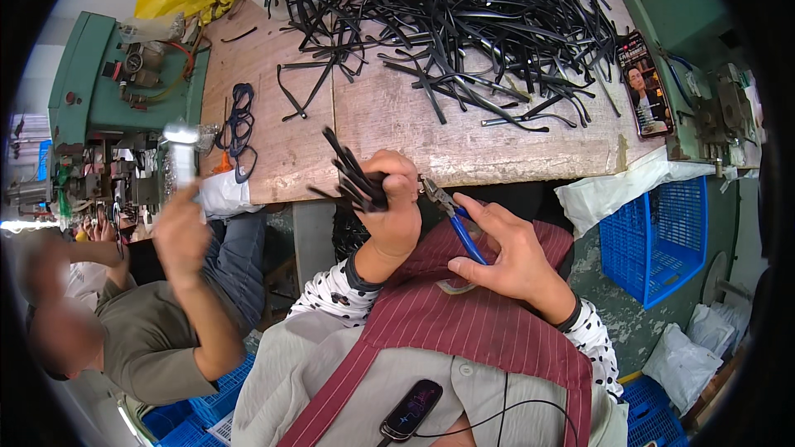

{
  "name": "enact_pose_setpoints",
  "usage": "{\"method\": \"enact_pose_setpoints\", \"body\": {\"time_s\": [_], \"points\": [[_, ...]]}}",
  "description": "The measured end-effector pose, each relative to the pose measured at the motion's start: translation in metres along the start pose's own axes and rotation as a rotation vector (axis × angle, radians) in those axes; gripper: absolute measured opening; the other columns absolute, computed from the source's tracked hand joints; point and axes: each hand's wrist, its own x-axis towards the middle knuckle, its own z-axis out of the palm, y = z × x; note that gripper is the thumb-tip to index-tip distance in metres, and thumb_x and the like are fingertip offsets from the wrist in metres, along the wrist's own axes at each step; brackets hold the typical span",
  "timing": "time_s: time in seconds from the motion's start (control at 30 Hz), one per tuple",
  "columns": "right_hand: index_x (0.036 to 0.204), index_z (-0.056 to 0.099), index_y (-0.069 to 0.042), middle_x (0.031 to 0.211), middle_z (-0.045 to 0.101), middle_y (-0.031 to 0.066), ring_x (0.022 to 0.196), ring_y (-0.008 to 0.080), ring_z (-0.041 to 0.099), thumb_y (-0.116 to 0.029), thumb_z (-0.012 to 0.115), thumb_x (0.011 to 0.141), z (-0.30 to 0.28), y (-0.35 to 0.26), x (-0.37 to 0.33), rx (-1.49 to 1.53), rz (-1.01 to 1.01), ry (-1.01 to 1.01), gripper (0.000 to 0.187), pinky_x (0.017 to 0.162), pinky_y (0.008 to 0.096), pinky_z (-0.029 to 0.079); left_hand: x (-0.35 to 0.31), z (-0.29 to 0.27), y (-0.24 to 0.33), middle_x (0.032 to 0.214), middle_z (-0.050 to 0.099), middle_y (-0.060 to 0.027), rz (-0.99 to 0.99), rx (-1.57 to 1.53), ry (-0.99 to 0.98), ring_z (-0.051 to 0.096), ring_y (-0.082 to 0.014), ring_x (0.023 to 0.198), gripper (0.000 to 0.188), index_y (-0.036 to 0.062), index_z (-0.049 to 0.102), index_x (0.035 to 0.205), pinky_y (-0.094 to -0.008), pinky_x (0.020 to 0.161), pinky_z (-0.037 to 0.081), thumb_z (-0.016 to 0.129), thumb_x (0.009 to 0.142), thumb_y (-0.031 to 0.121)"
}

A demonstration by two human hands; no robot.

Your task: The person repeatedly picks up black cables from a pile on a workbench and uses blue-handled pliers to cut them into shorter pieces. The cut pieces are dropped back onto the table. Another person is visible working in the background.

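Note:
My left hand (392,207) is closed round a bundle of black eyeglass temples (358,180), their ends fanning out to the upper left. Blue-handled cutting pliers (464,230) are in my right hand (520,258), thumb and fingers on either side of the handles. The plier jaws sit right beside the left fist, close to the temple ends that stick out there; whether they grip one cannot be made out. Beyond my hands, a big heap of black eyeglass temples (447,12) covers the far part of the wooden table (373,128).
A phone (646,87) leans at the table's right. Green machines (99,91) flank both sides. A dark blue cord (240,128) lies at left. A co-worker's raised hand (180,232) is near a blurred shiny object. Blue crates (654,236) and white bags (683,364) stand at lower right.

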Motion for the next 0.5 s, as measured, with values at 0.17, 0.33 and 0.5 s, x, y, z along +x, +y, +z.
{"method": "enact_pose_setpoints", "body": {"time_s": [0.17,0.33,0.5], "points": [[0.137,0.053,-0.005,0.084,0.06,0.0134,0.074,0.0282,0.062,-0.024,0.081,0.071,0.0,0.002,-0.001,0.012,0.083,-0.014,0.074,0.07,0.0367,0.052,0.002,-0.01,-0.006,0.073,0.055,-0.0026,-0.469,-0.383,0.123,0.047,-0.0097,0.059,0.023,0.0035,0.053,0.101,-0.0253,0.056,0.04,0.051,0.103,0.026],[0.137,0.053,-0.004,0.085,0.06,0.0134,0.076,0.0279,0.063,-0.026,0.08,0.072,0.001,0.005,0.0,-0.019,0.101,0.025,0.073,0.072,0.0371,0.052,0.03,-0.01,-0.023,0.083,0.063,-0.0058,-0.576,-0.193,0.081,0.06,-0.0116,0.075,0.025,0.0013,0.055,0.116,-0.0269,0.069,0.048,0.052,0.1,0.02],[0.138,0.051,-0.004,0.088,0.06,0.0134,0.079,0.0283,0.064,-0.028,0.082,0.071,0.005,0.007,-0.001,-0.045,0.11,0.022,0.077,0.074,0.0375,0.053,0.071,-0.004,-0.081,0.097,0.066,-0.0239,-0.278,0.94,-0.27,0.063,-0.0432,0.075,0.037,-0.003,0.063,0.099,-0.0454,0.072,0.051,0.071,0.084,0.03]]}}
